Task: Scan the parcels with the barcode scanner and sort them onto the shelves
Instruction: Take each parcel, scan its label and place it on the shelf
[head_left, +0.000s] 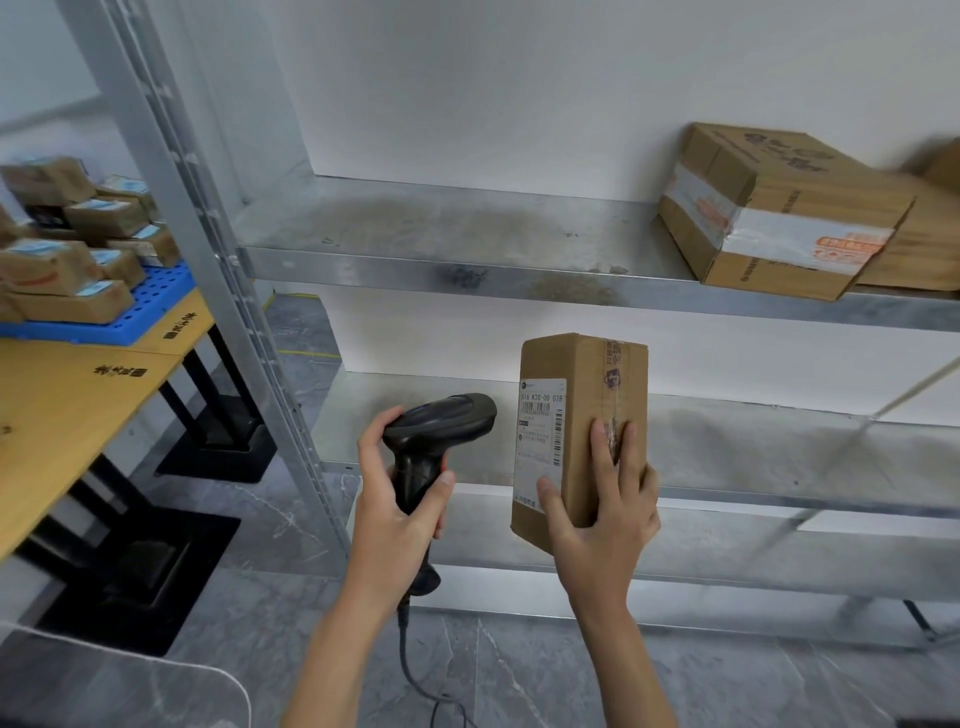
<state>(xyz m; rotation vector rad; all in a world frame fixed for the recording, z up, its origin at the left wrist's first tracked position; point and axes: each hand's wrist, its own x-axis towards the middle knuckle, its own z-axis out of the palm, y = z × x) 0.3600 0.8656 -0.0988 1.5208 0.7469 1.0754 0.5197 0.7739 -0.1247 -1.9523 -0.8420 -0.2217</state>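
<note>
Two grips — left hand (397, 499) around matte black scanner (441, 421), right hand (605, 499) clasping oblong cardboard parcel (582, 415).

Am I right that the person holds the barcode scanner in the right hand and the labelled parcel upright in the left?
Not quite: the hands are swapped. The head view shows the left hand gripping the barcode scanner and the right hand holding the labelled parcel upright.

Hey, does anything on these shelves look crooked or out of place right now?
One thing: the taped box on the upper shelf sits turned at an angle, with its front corner jutting past the shelf's edge. The parcel in the right hand and the scanner in the left hand look fine.
</note>
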